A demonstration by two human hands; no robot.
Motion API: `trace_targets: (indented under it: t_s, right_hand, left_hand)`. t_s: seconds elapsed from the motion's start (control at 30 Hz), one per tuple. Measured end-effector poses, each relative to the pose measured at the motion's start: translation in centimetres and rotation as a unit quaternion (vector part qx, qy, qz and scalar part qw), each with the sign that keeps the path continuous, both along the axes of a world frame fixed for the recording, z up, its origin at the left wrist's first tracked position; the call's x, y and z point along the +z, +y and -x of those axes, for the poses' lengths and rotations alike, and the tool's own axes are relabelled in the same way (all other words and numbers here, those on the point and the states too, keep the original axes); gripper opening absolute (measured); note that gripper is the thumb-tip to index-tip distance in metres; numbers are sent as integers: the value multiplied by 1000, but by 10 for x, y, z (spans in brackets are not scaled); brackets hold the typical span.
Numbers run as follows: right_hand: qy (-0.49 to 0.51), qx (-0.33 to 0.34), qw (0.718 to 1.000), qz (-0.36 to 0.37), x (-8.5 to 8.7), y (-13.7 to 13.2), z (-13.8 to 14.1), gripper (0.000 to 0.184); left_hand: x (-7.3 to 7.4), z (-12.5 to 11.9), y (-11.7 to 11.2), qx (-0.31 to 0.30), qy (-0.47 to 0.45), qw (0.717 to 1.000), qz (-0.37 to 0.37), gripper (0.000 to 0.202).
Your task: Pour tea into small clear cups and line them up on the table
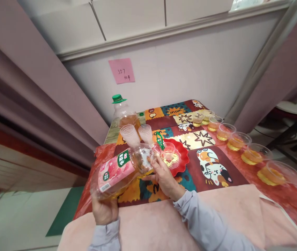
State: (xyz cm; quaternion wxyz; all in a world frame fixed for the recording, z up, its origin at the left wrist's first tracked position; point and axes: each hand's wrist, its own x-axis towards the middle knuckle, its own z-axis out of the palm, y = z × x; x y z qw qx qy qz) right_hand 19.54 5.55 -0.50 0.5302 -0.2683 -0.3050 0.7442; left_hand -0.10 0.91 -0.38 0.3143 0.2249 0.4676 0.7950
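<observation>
A large clear juice bottle [117, 170] with a pink and green label lies tilted in my two hands, its neck end toward the right over a red scalloped plate [183, 153]. My left hand [104, 210] cups the bottle's base from below. My right hand [165, 176] is closed around the bottle near its neck, thumb on top. Amber liquid rests along the bottle's lower side. A clear plastic cup [169, 149] is on the plate, just beyond the bottle's mouth. A green loop [160, 140], seemingly a handle, stands by the neck.
Two stacks of clear cups [130, 136] stand behind the bottle. Farther back is another jug [127, 116] with a green lid. Several cups of yellow liquid [238, 141] line the table's right side. A pink cloth [158, 223] covers the front edge; a pink note [122, 71] is on the wall.
</observation>
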Motion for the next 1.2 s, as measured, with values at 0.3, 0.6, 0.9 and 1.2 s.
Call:
trace_targets:
  t_s: [0.3, 0.6, 0.9, 1.2]
  right_hand:
    - [9, 0, 1000, 1, 3, 0, 0, 63]
    - [17, 1, 1000, 10, 2, -1, 0, 69]
    - [18, 2, 1000, 4, 1, -1, 0, 65]
    - [24, -5, 1000, 6, 1, -1, 0, 60]
  left_hand:
    - [2, 0, 0, -20, -4, 1000, -15, 65]
    - [2, -1, -2, -22, -3, 1000, -16, 65]
    - [8, -4, -3, -22, 5, 1000, -3, 71]
    - [8, -3, -3, -11, 2, 1000, 1, 60]
